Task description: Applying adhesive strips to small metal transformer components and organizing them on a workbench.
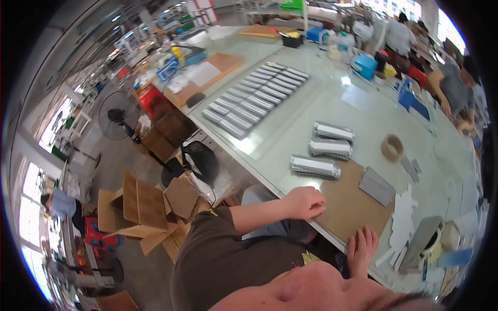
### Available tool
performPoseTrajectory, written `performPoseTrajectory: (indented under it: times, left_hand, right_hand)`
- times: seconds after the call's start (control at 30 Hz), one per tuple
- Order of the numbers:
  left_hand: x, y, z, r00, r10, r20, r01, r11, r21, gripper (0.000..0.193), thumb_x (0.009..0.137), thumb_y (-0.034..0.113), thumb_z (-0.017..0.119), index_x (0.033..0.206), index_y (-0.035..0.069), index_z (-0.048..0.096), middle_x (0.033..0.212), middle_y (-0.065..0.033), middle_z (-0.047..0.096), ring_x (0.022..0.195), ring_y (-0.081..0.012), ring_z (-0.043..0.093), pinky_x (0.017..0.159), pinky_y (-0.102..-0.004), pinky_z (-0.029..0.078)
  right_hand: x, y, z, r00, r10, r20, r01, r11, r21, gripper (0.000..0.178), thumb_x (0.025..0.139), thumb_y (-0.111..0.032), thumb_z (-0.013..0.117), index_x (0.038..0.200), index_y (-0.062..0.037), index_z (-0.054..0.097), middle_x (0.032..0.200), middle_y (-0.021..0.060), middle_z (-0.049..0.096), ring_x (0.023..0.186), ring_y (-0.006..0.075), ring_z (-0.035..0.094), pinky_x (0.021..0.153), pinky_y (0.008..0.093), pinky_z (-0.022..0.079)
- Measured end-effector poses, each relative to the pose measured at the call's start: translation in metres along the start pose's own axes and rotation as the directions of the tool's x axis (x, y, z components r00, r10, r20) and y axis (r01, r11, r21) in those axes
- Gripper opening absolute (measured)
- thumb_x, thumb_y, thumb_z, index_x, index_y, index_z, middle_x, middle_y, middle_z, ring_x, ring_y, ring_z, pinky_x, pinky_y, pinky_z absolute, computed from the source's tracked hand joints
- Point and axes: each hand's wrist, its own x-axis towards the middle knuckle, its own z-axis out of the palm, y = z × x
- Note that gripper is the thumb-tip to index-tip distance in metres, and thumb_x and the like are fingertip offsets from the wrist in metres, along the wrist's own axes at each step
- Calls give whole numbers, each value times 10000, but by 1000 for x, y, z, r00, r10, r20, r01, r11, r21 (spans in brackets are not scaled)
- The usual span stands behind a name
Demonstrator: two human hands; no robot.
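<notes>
My left hand [306,202] rests as a loose fist on the near edge of a brown cardboard mat [348,210] on the glass-topped table [290,129]; I see nothing in it. My right hand [361,249] lies flat at the table's edge by the mat's corner, fingers spread and empty. Just beyond my left hand lies a silvery wrapped bundle [315,167], with two more bundles [332,141] behind it. A stack of grey sheets [377,185] sits on the mat's far corner.
Rows of grey strips [254,101] cover the table's far left. A brown tape roll [392,147], white cut pieces [403,220] and a tape dispenser [425,243] lie to the right. Other people [454,88] work across the table. Cardboard boxes [140,207] and a fan [116,114] stand on the floor.
</notes>
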Motion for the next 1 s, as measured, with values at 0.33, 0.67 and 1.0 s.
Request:
performPoseTrajectory:
  times: [0.33,0.67,1.0]
  left_hand:
    - [0,29,40,965,245,-90,-238,968,78,104,836,161,772,843,121,677,759,-50,605,688,-273,613,623,-411,496]
    - [-3,34,47,967,237,-93,-226,967,113,109,818,139,795,862,123,696,744,-39,598,656,-254,588,602,-380,466]
    - [-14,25,50,975,218,-50,-206,961,183,65,883,154,760,882,115,709,743,-83,614,675,-307,605,614,-438,476]
  right_hand:
    - [112,53,-2,985,-166,-36,161,981,-104,334,820,-114,771,1134,-50,680,1232,106,660,1185,331,581,1057,492,453]
    - [139,81,7,958,-286,20,284,936,-209,356,789,-168,814,1101,-90,661,1195,28,663,1178,250,596,1163,546,388]
    - [141,79,28,922,-385,-36,361,891,-274,46,824,-157,656,860,-129,646,912,75,651,958,290,637,1061,543,439]
